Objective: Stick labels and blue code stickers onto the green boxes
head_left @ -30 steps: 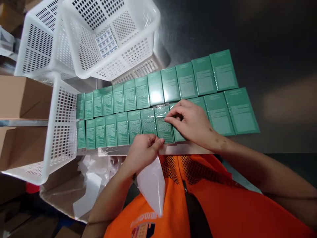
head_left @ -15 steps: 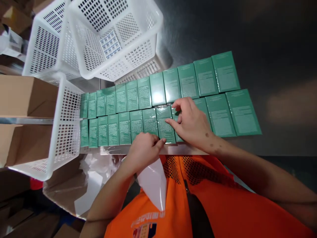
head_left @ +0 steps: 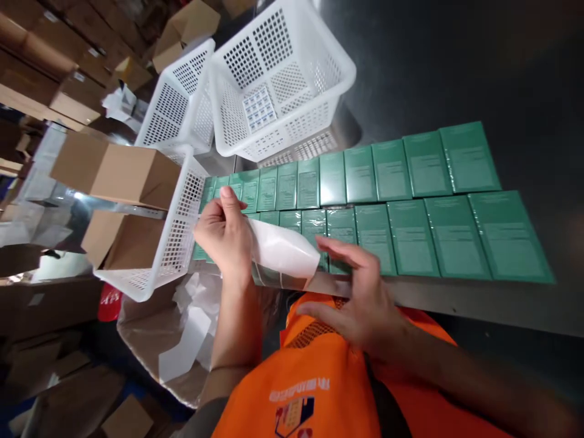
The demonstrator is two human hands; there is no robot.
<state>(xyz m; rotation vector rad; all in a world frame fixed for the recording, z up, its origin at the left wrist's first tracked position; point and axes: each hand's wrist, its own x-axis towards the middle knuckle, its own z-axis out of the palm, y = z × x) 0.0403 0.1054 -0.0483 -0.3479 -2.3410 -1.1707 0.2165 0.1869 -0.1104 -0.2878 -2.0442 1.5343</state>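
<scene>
Handling the sheet (head_left: 285, 246) seems the present step: the left hand (head_left: 225, 234) pinches it at centre frame over the green packs (head_left: 413, 240), the right hand (head_left: 365, 298) is spread wide beside it, and the next move likely calls for a light touch.

White basket (head_left: 292, 129) beyond the left fingers (head_left: 232, 207) and right fingers (head_left: 342, 250), blue-and-white pack (head_left: 259, 108) on its floor. Second white basket (head_left: 162, 112) beyond and left of left fingers. Third white basket (head_left: 180, 234) just left of left fingers, brown cartons (head_left: 123, 173) against it. Scrap box (head_left: 141, 331) below left fingers, white scraps (head_left: 187, 344) inside. Red item (head_left: 109, 302) further left, too blurred to ID.
</scene>
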